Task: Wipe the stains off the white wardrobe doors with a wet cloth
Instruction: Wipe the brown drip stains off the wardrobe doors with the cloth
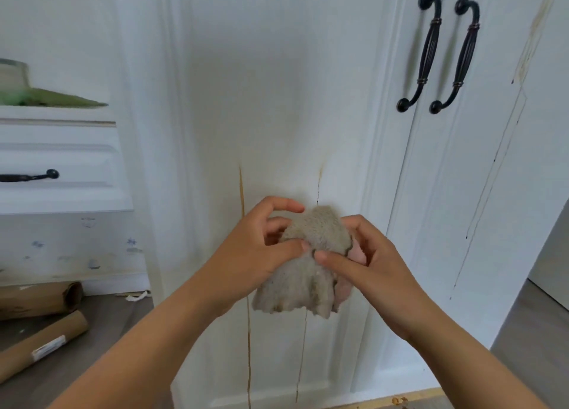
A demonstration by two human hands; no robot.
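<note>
Beige, fuzzy cloth hangs bunched, pinched in the curled grip of left hand and right hand.

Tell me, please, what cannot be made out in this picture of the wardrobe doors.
Head view:
1. Part of the door behind the cloth: hidden by it, the left hand and the right hand.
2. The green thing on the shelf: blurred, cut by the left edge.
3. The drawer handle: cut by the left edge.
</note>
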